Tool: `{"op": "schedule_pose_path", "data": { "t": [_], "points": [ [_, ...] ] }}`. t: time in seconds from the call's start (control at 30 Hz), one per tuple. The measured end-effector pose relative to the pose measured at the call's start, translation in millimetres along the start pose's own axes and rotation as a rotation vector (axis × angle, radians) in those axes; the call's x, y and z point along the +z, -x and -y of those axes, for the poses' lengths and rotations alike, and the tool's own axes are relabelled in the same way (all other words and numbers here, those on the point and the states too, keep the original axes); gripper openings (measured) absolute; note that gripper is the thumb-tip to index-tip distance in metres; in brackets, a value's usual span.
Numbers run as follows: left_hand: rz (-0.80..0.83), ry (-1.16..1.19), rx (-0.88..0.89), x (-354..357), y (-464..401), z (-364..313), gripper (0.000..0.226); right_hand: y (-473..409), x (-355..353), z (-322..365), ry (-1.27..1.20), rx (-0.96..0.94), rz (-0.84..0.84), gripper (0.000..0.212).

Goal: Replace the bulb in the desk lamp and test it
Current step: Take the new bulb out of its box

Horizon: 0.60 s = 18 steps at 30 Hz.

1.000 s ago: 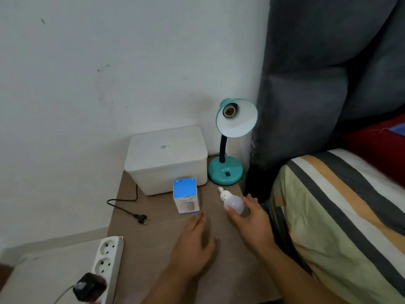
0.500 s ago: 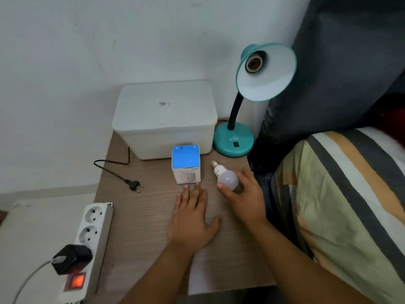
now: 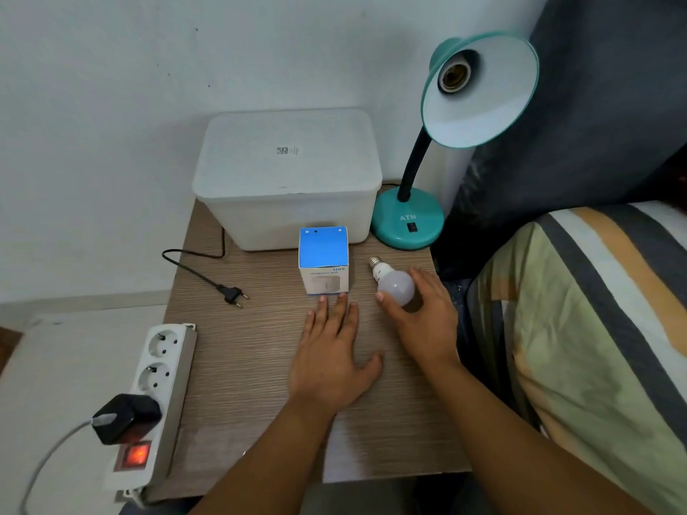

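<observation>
The right hand (image 3: 420,317), right of centre in the frame, had its grip curled around the round white dome of a light bulb (image 3: 394,286), thumb on the near side and fingers (image 3: 427,282) wrapped over the far side. The bulb lay on its side on the wooden table (image 3: 241,366), its metal screw base pointing toward the upper left, free of the hand. It looked frosted white, with a white collar and a silver thread. It was probably light, smooth and breakable, so the dome seemed the right place to hold it, gently, keeping the thread clear for the socket.

The left hand (image 3: 332,362) lay flat on the table at centre, grip spread and holding nothing, fingertips just short of a small blue-topped box (image 3: 323,262). Behind that sat a white lidded container (image 3: 286,180).

In the upper right stood the teal desk lamp (image 3: 479,91), its shade tilted toward the viewer and its socket (image 3: 454,75) bare. At centre left its plug (image 3: 232,293) lay loose on the table, apart from the power strip (image 3: 156,395) at lower left, whose switch glowed red.
</observation>
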<state>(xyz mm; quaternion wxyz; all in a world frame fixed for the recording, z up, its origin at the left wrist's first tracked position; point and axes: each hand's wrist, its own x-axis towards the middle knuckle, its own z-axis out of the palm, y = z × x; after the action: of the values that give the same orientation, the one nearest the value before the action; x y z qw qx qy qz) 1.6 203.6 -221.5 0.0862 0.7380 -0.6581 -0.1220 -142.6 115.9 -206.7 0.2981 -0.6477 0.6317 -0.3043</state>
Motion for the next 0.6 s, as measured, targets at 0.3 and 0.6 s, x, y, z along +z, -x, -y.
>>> {"op": "schedule_pose_path", "data": {
  "t": [0.3,0.6],
  "points": [
    [-0.009,0.008,0.003,-0.5,0.8,-0.3,0.090,0.4,-0.3,-1.0,-0.001,0.010,0.006,0.085],
    [0.012,0.012,0.010,-2.1,2.0,0.6,0.091,2.5,-2.3,-1.5,-0.046,0.016,0.008,0.080]
  ]
}}
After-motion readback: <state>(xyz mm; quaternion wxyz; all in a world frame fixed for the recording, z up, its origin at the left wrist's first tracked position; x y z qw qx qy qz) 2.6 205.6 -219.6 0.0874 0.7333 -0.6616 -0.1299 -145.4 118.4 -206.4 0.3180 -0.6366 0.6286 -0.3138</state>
